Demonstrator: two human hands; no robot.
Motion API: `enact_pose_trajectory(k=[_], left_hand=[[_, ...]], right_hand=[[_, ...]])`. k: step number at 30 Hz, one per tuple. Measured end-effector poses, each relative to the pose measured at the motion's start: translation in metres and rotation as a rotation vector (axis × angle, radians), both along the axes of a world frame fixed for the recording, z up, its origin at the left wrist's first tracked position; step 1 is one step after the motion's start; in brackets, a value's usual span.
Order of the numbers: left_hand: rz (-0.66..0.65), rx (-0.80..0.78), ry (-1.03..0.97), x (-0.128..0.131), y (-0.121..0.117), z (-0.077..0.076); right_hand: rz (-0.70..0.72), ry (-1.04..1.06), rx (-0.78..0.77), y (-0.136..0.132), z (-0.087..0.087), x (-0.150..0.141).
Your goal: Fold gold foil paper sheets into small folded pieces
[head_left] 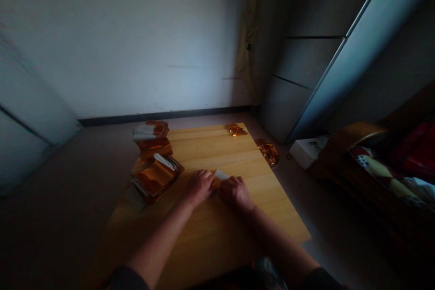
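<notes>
At the middle of a wooden table, a small sheet of foil paper [221, 174] lies between my two hands. Its white corner sticks out at the far side, and a strip of copper-gold shows nearer to me. My left hand [201, 185] has its fingers curled down on the sheet's left side. On the right side, the bent fingers of my right hand [235, 191] press on it. The fingertips and most of the sheet are hidden under the hands. Left of my left hand lies a stack of copper-gold foil paper [154, 179] with white edges.
More foil paper [153, 138] sits at the table's [204, 145] far left corner. A shiny folded foil piece [236, 130] rests near the far right corner. On the floor to the right are a heap of foil pieces [268, 152] and a white box [306, 152].
</notes>
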State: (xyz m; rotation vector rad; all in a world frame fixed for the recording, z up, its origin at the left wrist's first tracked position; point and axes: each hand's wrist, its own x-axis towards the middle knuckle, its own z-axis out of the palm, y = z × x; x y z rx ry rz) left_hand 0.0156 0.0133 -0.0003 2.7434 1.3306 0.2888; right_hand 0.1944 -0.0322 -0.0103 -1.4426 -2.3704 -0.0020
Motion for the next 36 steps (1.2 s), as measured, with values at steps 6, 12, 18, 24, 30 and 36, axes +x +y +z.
enact_pose_trajectory(k=[6, 12, 18, 24, 30, 36], left_hand=[[0.013, 0.043, 0.042, 0.002, -0.001, 0.002], [0.004, 0.06, 0.024, 0.001, -0.004, 0.006], [0.016, 0.1, 0.067, 0.003, -0.004, 0.006], [0.008, 0.146, 0.072, 0.004, -0.002, 0.0], [0.012, 0.18, 0.06, 0.005, -0.004, -0.002], [-0.017, 0.208, 0.033, 0.005, -0.014, -0.002]], right_hand=[[-0.045, -0.016, 0.009, 0.0, -0.001, -0.002], [-0.007, -0.097, -0.029, 0.001, 0.009, 0.001], [0.006, -0.136, -0.013, 0.001, 0.011, -0.002], [-0.011, -0.055, 0.024, 0.002, 0.002, 0.0], [-0.096, 0.001, 0.0, 0.004, -0.005, 0.006], [-0.095, -0.006, -0.042, 0.008, -0.01, 0.014]])
